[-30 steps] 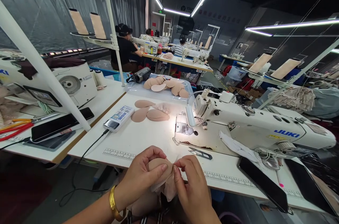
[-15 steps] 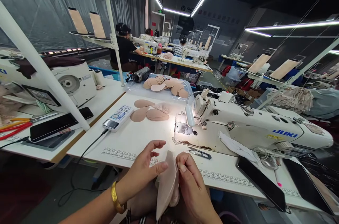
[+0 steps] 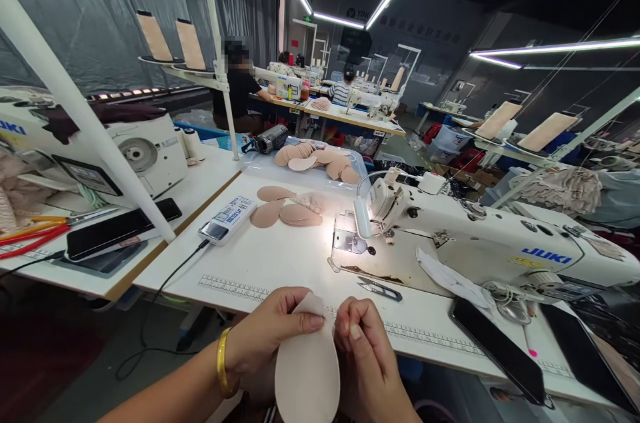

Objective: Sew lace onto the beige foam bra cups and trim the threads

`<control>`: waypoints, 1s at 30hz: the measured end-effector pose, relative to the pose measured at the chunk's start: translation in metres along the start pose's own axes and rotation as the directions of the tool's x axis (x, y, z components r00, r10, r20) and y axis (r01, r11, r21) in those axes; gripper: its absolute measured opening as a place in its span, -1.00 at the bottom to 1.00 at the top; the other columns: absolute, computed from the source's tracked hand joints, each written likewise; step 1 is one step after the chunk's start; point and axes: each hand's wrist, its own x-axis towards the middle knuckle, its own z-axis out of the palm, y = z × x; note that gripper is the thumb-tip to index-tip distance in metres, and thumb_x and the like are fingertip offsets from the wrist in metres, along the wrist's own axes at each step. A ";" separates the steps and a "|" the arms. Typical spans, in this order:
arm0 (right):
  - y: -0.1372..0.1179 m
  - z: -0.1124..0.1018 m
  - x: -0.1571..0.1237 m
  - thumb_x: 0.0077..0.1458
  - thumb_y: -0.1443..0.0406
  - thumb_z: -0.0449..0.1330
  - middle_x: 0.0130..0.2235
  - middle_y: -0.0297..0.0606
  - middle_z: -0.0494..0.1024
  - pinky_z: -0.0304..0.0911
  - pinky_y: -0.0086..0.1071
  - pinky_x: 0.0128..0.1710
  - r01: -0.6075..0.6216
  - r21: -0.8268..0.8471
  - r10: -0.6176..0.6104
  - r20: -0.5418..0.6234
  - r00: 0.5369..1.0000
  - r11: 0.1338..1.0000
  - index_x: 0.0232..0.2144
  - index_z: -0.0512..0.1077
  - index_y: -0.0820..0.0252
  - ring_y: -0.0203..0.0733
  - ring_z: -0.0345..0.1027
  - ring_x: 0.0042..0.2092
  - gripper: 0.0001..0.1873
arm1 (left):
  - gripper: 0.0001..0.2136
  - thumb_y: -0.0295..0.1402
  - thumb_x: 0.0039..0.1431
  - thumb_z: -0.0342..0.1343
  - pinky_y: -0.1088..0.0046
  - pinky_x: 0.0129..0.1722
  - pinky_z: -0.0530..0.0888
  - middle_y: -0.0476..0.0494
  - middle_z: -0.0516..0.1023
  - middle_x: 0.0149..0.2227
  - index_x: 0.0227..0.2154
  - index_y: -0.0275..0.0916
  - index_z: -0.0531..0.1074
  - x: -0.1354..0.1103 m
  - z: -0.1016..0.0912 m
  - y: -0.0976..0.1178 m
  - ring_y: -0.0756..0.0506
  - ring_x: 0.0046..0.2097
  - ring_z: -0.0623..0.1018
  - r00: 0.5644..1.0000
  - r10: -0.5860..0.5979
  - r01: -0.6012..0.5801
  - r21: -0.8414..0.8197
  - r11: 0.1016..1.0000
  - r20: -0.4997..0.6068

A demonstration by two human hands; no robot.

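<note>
L hand (image 3: 270, 338) w/ smooth gold bangle (image 3: 223, 364) at wrist, R hand (image 3: 369, 360) bare, L forearm bare

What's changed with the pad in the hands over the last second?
The beige oval foam pad was turned from bent over to hanging with its flat face to the camera. The left hand opened briefly, then renewed its grip on the top edge; the right hand kept hold at the upper right edge. The white sewing machine and loose beige pads stayed put.
</note>
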 end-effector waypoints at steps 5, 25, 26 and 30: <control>-0.006 -0.004 0.000 0.39 -0.03 0.12 -0.29 -0.34 0.27 0.18 -0.30 -0.31 -0.046 0.126 0.044 0.019 0.999 0.991 -0.30 0.25 0.03 -0.20 0.10 -0.36 -0.66 | -0.58 -0.09 -0.12 0.55 0.49 -0.41 0.42 -0.08 0.61 -0.44 -0.39 -0.28 0.52 -0.003 -0.002 0.002 -0.06 -0.42 0.55 1.000 0.010 -0.010 0.029 1.000 -0.006; -0.011 -0.041 -0.004 0.41 0.11 0.11 -0.34 -0.32 0.51 0.25 -0.34 -0.29 -0.019 -0.576 0.191 0.239 0.952 0.817 -0.28 0.38 0.06 -0.17 0.35 -0.31 -0.78 | -0.42 0.20 0.24 0.14 0.38 -0.32 0.40 -0.14 0.59 -0.40 -0.26 -0.32 0.65 -0.008 -0.005 0.019 -0.12 -0.35 0.46 0.939 0.312 -0.216 0.457 0.863 -0.146; -0.018 -0.040 -0.002 0.43 0.10 0.08 -0.32 -0.31 0.50 0.26 -0.34 -0.28 -0.025 -0.552 0.153 0.188 0.970 0.834 -0.24 0.40 0.06 -0.16 0.36 -0.29 -0.77 | -0.42 0.19 0.28 0.09 0.37 -0.29 0.40 -0.15 0.60 -0.39 -0.29 -0.32 0.64 -0.006 -0.004 0.016 -0.14 -0.32 0.48 0.944 0.312 -0.213 0.523 0.825 -0.108; -0.025 -0.020 0.004 0.40 0.10 0.13 -0.30 -0.30 0.44 0.25 -0.34 -0.35 0.132 -0.510 -0.117 0.063 0.991 0.850 -0.17 0.42 0.04 -0.16 0.33 -0.31 -0.82 | -0.51 0.08 0.36 0.04 0.35 -0.15 0.42 -0.16 0.63 -0.29 -0.30 -0.28 0.61 -0.001 0.003 0.004 -0.19 -0.19 0.53 0.919 0.389 -0.264 0.648 0.715 -0.055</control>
